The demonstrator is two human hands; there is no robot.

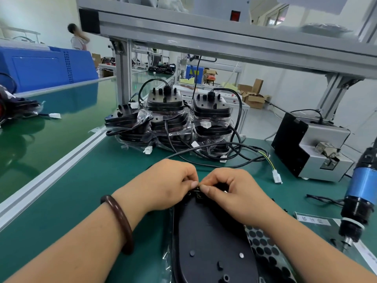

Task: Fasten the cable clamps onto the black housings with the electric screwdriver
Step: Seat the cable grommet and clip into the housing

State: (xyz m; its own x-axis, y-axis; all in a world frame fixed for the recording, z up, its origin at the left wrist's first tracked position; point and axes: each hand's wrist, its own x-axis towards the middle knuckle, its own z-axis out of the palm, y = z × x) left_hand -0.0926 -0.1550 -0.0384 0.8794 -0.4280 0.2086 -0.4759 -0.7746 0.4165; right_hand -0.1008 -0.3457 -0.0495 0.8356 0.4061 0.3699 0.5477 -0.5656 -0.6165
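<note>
Hardly discernible: part [197,189] pinched by left hand [169,185], right hand [231,194].

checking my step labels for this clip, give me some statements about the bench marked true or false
1. The left hand and the right hand both pinch a small part at the far end of the black housing. True.
2. The right hand holds the electric screwdriver. False: no hand touches it; it is upright at the right edge.
3. A dark bracelet is on the left wrist. True.
4. The stacked housings stand to the right of the grey box. False: they stand left of it, beyond the hands.
</note>
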